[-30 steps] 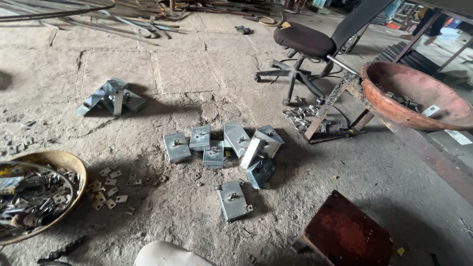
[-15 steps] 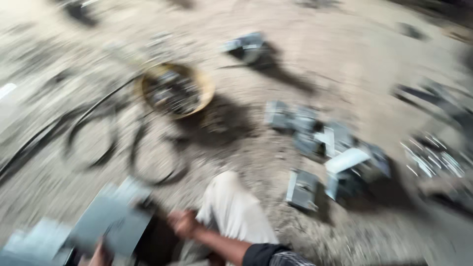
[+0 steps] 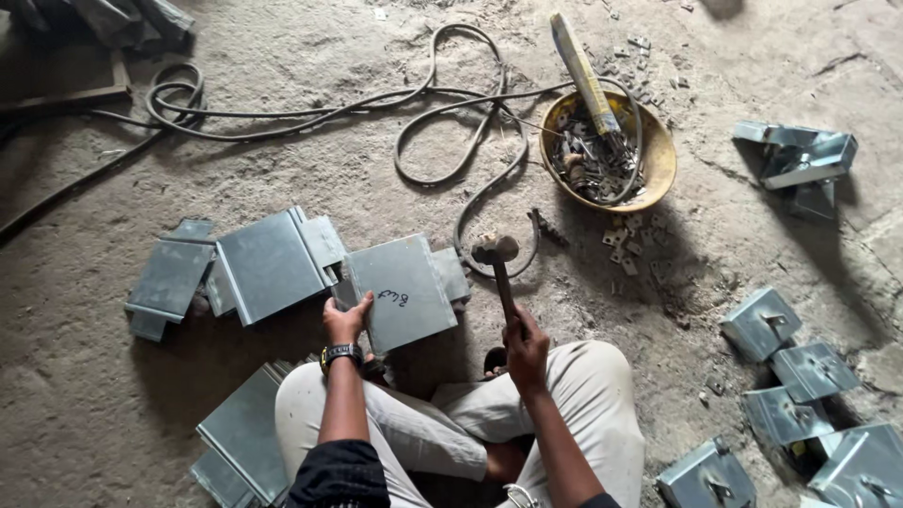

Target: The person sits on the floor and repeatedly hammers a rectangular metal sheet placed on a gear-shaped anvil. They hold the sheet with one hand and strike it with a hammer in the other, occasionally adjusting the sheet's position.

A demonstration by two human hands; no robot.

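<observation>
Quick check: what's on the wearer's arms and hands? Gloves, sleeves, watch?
No gloves: both hands are bare. The left hand has a black wristwatch at the wrist, with a dark sleeve pushed up near the elbow. The right hand has a bare wrist and forearm.
</observation>
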